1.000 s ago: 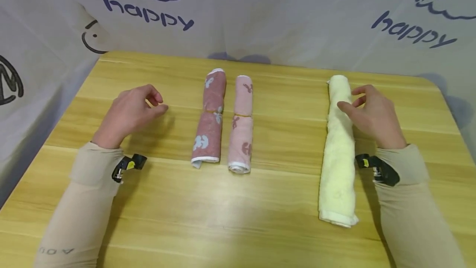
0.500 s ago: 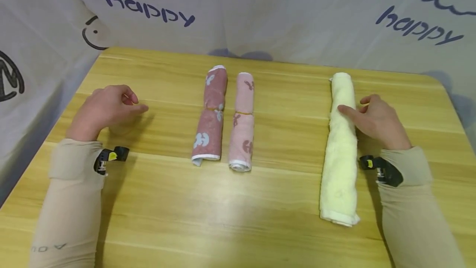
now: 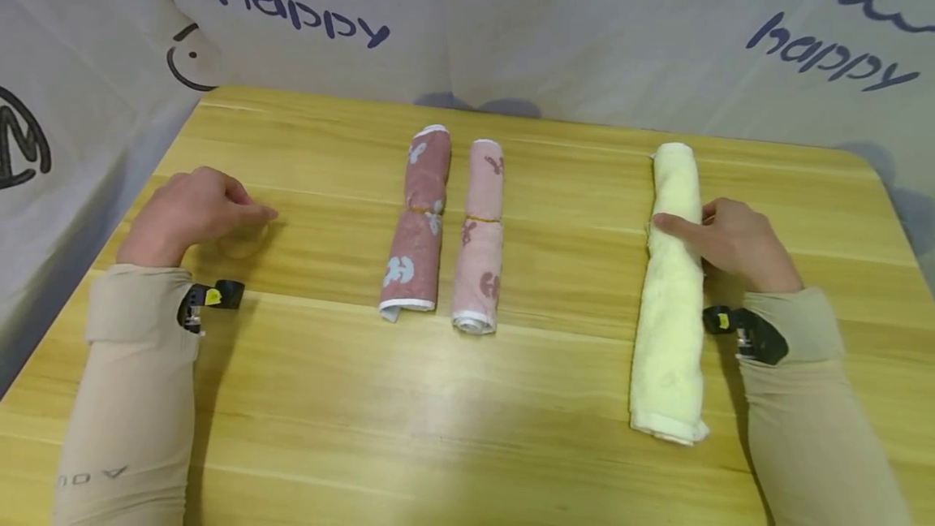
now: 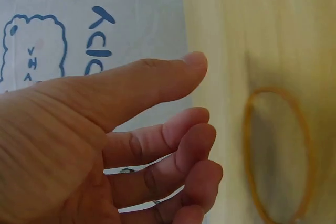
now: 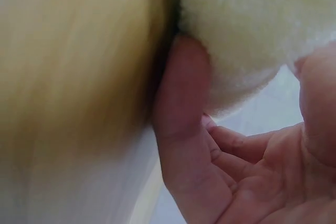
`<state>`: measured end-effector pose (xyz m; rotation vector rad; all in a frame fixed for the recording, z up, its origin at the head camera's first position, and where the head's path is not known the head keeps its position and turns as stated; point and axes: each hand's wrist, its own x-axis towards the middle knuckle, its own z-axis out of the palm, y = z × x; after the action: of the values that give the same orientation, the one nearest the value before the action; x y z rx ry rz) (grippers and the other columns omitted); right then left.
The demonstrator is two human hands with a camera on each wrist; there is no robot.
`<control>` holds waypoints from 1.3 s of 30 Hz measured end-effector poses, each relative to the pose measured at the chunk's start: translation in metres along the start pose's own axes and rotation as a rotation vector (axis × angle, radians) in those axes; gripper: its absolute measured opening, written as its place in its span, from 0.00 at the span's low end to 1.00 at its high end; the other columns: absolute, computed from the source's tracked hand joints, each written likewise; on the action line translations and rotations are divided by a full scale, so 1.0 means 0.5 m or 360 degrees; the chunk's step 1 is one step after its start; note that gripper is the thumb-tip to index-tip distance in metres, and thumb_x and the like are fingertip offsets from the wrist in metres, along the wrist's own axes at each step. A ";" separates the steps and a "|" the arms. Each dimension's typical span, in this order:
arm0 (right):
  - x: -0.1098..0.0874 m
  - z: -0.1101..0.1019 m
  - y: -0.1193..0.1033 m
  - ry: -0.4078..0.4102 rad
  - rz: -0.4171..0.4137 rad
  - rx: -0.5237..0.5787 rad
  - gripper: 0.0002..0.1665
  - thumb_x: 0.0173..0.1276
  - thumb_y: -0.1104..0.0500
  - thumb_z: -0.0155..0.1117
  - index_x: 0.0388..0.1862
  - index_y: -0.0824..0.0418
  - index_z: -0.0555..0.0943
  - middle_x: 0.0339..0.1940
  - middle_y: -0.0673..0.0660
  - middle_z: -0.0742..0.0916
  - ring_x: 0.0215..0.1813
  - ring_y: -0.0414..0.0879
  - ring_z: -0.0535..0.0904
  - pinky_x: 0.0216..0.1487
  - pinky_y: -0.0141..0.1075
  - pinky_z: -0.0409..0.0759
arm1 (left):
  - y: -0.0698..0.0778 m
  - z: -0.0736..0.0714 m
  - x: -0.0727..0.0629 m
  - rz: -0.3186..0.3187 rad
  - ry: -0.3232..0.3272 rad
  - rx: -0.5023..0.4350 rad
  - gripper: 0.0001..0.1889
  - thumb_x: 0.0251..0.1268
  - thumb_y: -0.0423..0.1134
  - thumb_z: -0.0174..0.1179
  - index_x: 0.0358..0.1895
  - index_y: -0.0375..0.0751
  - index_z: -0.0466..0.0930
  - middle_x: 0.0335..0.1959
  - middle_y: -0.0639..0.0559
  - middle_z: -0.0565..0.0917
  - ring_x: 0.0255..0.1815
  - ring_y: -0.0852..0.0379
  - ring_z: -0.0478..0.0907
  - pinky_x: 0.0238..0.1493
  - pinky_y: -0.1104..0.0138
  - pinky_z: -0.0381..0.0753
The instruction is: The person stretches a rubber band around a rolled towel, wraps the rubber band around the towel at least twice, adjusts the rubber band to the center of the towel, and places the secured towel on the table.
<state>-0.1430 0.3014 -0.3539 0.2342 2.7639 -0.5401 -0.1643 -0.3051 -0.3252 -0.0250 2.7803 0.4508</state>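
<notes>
A rolled pale-yellow towel (image 3: 668, 315) lies lengthwise on the right of the table. My right hand (image 3: 741, 242) grips its upper half, thumb across the top and fingers at its right side. In the right wrist view, the index finger (image 5: 184, 87) tucks in under the fluffy towel (image 5: 247, 40), between it and the table. At the left, my left hand (image 3: 193, 213) hovers with nothing held. The left wrist view has its thumb (image 4: 152, 80) and loosely bent fingers apart, beside an orange rubber band (image 4: 247, 135) lying on the table.
Mid-table lie a dark-pink rolled towel (image 3: 420, 242) and a light-pink rolled towel (image 3: 478, 254), side by side, each with a band round its middle. Behind the wooden table (image 3: 365, 428) hangs a white cloth (image 3: 548, 31) printed with "happy".
My left hand has moved left, to above the rubber band. My right hand has come down around the yellow towel, its thumb now over the top. The towels lie where they were.
</notes>
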 end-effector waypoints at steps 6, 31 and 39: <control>0.001 -0.001 -0.004 0.0002 -0.0006 -0.0003 0.54 0.65 0.18 0.53 0.51 0.70 0.75 0.35 0.62 0.82 0.36 0.55 0.77 0.31 0.37 0.71 | -0.011 0.007 0.016 0.0010 -0.0088 0.0024 0.25 0.67 0.61 0.65 0.21 0.45 0.76 0.17 0.58 0.62 0.28 0.53 0.64 0.30 0.61 0.59; 0.011 -0.004 -0.018 -0.0107 -0.0032 0.0175 0.53 0.68 0.22 0.54 0.67 0.66 0.68 0.64 0.72 0.78 0.56 0.64 0.77 0.48 0.48 0.80 | -0.024 0.016 0.030 0.0057 -0.0240 -0.0038 0.16 0.71 0.49 0.64 0.35 0.37 0.88 0.24 0.54 0.81 0.29 0.53 0.70 0.31 0.62 0.67; 0.012 0.004 -0.017 -0.0070 -0.0063 0.0370 0.49 0.72 0.28 0.56 0.71 0.67 0.65 0.61 0.70 0.79 0.51 0.60 0.80 0.39 0.38 0.81 | -0.020 0.016 0.032 0.0078 -0.0273 -0.0020 0.16 0.71 0.47 0.63 0.35 0.36 0.87 0.23 0.54 0.81 0.26 0.54 0.72 0.30 0.63 0.70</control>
<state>-0.1501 0.2932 -0.3550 0.2178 2.6660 -0.8673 -0.1762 -0.3117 -0.3407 0.0759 2.6145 0.4600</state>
